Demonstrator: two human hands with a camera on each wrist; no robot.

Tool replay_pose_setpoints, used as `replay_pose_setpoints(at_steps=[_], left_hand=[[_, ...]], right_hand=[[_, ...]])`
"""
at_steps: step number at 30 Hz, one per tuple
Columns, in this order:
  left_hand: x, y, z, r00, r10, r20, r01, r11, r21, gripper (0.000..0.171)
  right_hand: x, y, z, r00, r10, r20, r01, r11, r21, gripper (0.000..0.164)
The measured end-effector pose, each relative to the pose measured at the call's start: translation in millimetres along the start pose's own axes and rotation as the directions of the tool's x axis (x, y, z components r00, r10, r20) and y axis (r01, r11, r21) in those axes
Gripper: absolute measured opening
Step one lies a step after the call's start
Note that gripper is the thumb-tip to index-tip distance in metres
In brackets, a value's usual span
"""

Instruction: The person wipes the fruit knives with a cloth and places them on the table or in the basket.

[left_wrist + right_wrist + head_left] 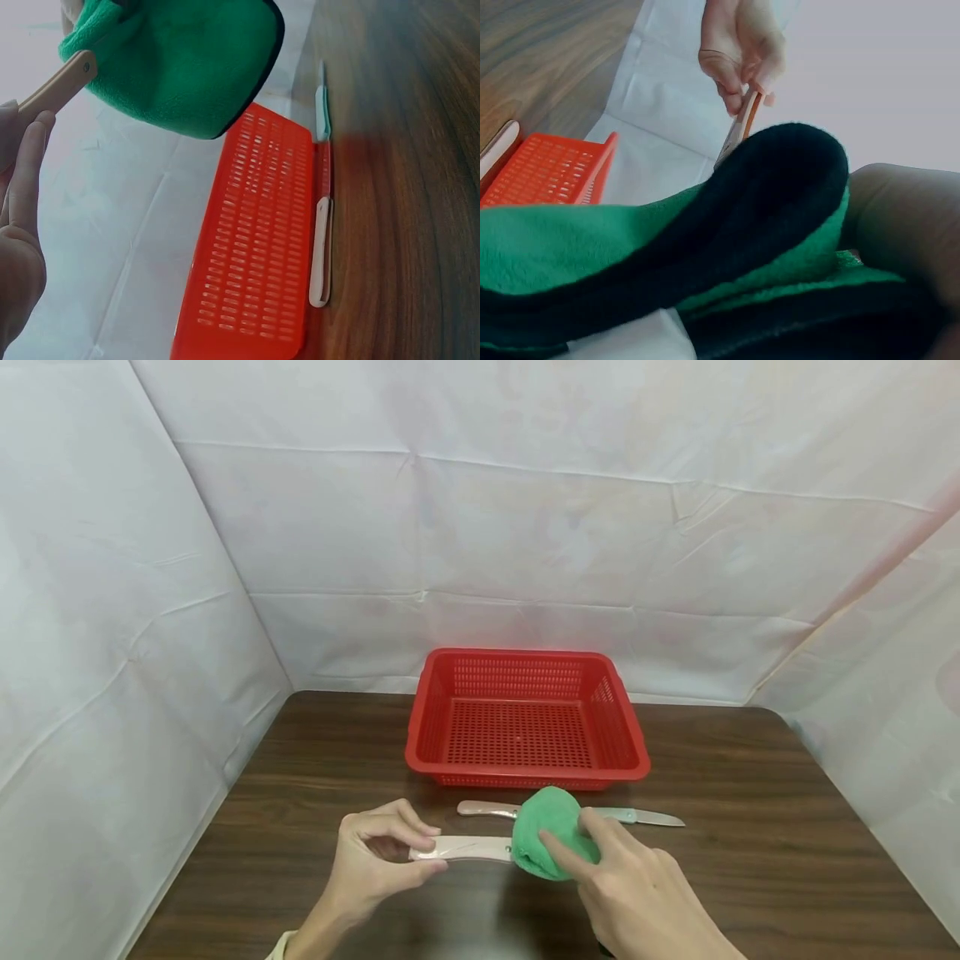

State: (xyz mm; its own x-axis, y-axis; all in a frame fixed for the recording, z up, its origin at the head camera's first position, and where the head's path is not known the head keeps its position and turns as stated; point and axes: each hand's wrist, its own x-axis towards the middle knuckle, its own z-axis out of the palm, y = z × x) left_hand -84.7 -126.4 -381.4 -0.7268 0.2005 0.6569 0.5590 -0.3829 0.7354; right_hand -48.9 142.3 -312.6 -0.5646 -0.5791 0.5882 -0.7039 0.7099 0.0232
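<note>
My left hand [372, 857] pinches the end of a pale pink knife handle [474, 848] between thumb and fingers, holding the knife level above the table. A green cloth [549, 827] with a dark edge is wrapped over its blade, which is hidden. With my right hand [637, 885] I grip this cloth from the right, index finger stretched along it. In the left wrist view, the cloth [187, 67] hangs down beside the handle [64, 86]. Behind lie two more knives on the table, one with a pink handle [483, 808] and one with a pale green handle [621, 814].
A red perforated plastic basket [525, 774] stands at the back of the dark wooden table [337, 760], just behind the two lying knives. White sheeting [525, 543] hangs behind the table and at both sides.
</note>
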Motion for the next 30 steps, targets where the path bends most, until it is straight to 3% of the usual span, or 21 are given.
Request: replay_pose_setpoints(at_steps=[7, 8, 10, 14, 15, 24, 30], left_hand=[[-2.7, 1.5, 0.1, 1.000, 0.014, -0.021, -0.014, 1.000, 0.009, 0.032], [-3.3, 1.8, -0.4, 0.999, 0.015, -0.028, -0.014, 1.000, 0.006, 0.032], [-4.5, 2.5, -2.1, 0.999, 0.016, -0.042, -0.016, 1.000, -0.008, 0.033], [-6.7, 4.4, -6.2, 0.998, 0.012, -0.058, -0.014, 1.000, -0.025, 0.034], [-7.1, 5.1, -6.9, 0.998, 0.013, -0.056, -0.014, 1.000, -0.019, 0.035], [-5.4, 10.9, -5.3, 0.999, 0.035, -0.008, -0.035, 0.997, 0.075, 0.036], [-2.7, 15.7, -2.0, 0.998, 0.050, 0.026, -0.053, 0.994, 0.098, 0.035]], right_hand=[[-4.4, 4.0, -1.0, 0.999, -0.048, 0.013, 0.047, 0.999, 0.005, 0.051], [-5.8, 4.8, -2.5, 0.998, -0.036, 0.044, 0.036, 0.999, 0.008, 0.044], [-9.0, 7.6, -4.8, 0.997, -0.018, 0.081, 0.018, 1.000, -0.001, 0.046], [-17.1, 13.7, -7.3, 0.997, 0.016, 0.076, -0.013, 0.999, -0.032, 0.047], [-18.7, 15.1, -6.8, 0.999, 0.013, 0.053, -0.011, 0.999, -0.044, 0.055], [-23.7, 19.9, -15.6, 0.993, 0.100, 0.068, -0.095, 0.992, -0.079, 0.056], [-19.8, 19.9, -22.8, 0.995, 0.099, 0.030, -0.096, 0.993, -0.070, 0.053]])
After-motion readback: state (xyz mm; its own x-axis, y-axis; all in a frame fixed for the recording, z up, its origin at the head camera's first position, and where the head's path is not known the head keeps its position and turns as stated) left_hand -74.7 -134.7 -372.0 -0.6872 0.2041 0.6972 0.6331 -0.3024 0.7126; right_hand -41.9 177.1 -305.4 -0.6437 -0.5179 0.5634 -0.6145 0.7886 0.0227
